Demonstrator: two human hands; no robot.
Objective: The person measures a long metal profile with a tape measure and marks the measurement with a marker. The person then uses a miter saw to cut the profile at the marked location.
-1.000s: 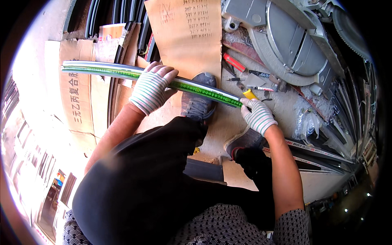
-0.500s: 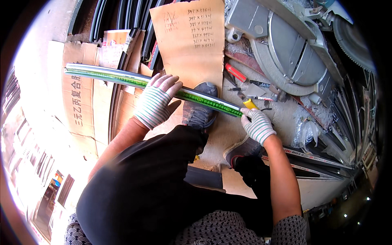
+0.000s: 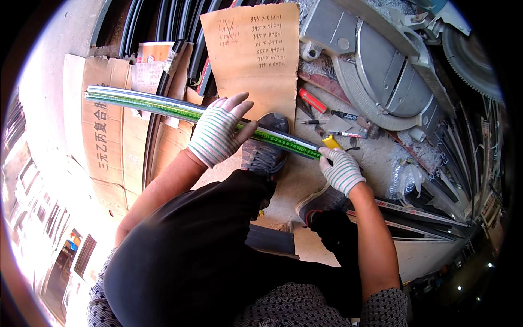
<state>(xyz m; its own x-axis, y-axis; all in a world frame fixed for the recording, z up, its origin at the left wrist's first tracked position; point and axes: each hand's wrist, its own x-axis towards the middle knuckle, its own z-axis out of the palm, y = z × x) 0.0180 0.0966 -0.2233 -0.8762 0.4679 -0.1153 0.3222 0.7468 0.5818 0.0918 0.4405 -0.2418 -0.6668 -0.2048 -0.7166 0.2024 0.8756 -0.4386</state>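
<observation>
A long, narrow profile strip (image 3: 289,143) with a pale upper face and a green printed side lies slantwise before me, above my shoe (image 3: 265,155). Its far left end reaches over cardboard. My right hand (image 3: 344,173), in a white striped work glove, pinches the strip's right end between thumb and fingers. Near the middle of its length, my gloved left hand (image 3: 218,133) rests against the strip from below. The fingers there are stretched out and lifted, with the thumb spread apart across the strip.
A brown sheet with handwriting (image 3: 256,87) lies ahead. Right of it are a red-handled tool (image 3: 312,101), a pen and a yellow-handled tool (image 3: 331,143). A mitre saw (image 3: 376,82) with a toothed blade (image 3: 471,60) stands at far right. Dark profiles (image 3: 180,24) lie at far left.
My left hand has loosened its grip on the strip, its fingers now raised and straighter. The right hand keeps hold of the end, and the strip has barely shifted.
</observation>
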